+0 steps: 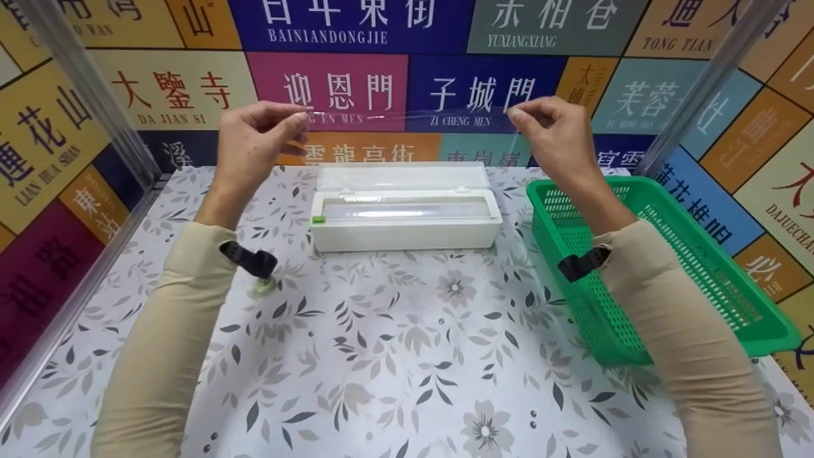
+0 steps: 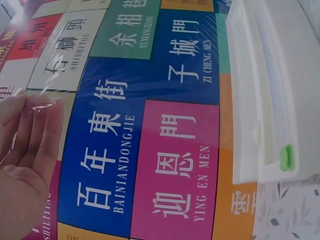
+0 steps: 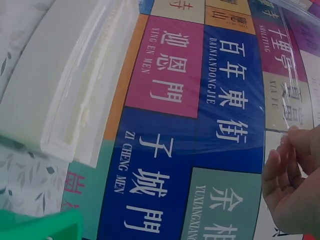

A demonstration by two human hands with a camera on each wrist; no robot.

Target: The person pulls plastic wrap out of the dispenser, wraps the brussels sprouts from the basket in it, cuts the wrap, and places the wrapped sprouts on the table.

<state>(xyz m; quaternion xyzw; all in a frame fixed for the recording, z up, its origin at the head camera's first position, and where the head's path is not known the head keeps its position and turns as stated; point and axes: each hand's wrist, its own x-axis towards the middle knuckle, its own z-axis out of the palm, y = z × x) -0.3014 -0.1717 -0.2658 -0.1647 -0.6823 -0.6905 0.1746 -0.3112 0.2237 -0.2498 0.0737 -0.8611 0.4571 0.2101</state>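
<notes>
Film (image 1: 407, 117) spans the frame's upper middle, and I see the left hand (image 1: 253, 135) and right hand (image 1: 559, 132) pinching its edge well apart, probably to prevent folding, above the open box (image 1: 407, 236) at centre.

Both arms reach forward, the left arm (image 1: 172, 337) and right arm (image 1: 687, 337) sleeved to bare wrists. The left hand (image 1: 250, 140) and right hand (image 1: 558, 135) are raised nearly level, well apart, fingertips pointing inward, each thumb pinched toward its index finger, the remaining fingers bent.
</notes>
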